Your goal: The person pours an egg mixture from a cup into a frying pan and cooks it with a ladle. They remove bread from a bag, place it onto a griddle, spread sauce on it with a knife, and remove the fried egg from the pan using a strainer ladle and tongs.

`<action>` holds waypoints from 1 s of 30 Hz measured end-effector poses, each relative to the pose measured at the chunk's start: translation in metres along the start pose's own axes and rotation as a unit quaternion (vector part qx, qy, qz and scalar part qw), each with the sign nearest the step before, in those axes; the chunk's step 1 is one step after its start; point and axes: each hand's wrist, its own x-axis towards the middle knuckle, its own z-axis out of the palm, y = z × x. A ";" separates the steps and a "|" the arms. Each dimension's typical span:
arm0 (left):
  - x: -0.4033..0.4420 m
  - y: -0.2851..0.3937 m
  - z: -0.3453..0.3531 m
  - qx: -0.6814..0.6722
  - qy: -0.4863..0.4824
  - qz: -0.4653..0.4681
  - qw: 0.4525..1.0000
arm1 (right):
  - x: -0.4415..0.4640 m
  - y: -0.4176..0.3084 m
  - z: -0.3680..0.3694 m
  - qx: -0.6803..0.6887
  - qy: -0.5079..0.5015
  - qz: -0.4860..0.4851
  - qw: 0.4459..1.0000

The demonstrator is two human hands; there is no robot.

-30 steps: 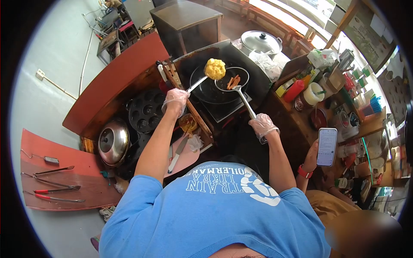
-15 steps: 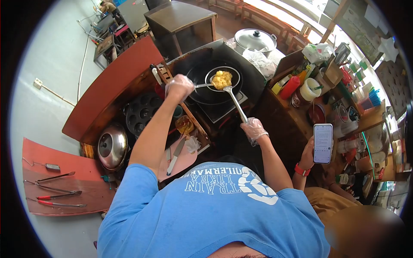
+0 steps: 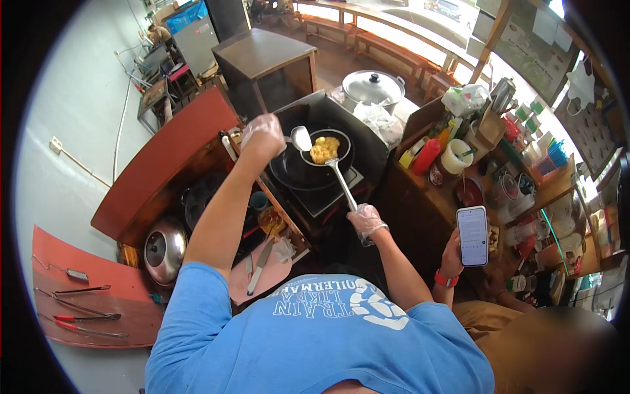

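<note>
My left hand [image 3: 264,133], in a clear plastic glove, is closed on the handle of a metal spoon [image 3: 301,138]. The spoon's bowl is just left of a lumpy golden-yellow food [image 3: 324,150]; I cannot tell whether it touches the strainer rim. That food lies in a round strainer [image 3: 342,173] above a black wok [image 3: 287,168] on the stove. The strainer's long metal handle runs down to my right hand [image 3: 366,222], also gloved, with the fingers wrapped round its end.
A pink cutting board [image 3: 272,274] with a knife [image 3: 260,268] lies at lower left, near a domed lid [image 3: 165,251]. A lidded pot [image 3: 373,92] stands behind the stove. At right are a red bottle [image 3: 426,156] and another person's hand holding a phone [image 3: 472,236].
The spoon has come away from the food and its bowl now shows at the left. My left hand has turned. The whole view has shifted slightly; the food stays in the strainer.
</note>
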 end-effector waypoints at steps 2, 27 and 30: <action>0.001 -0.031 0.053 0.069 0.121 0.067 0.988 | 0.014 0.000 0.007 -0.007 -0.002 0.005 1.000; -0.107 -0.033 0.148 -0.201 -0.006 -0.082 0.976 | 0.028 -0.052 0.041 0.428 -0.105 0.136 0.887; -0.143 -0.061 0.134 -0.213 0.071 -0.102 0.969 | 0.031 -0.034 0.051 0.442 -0.120 0.138 0.878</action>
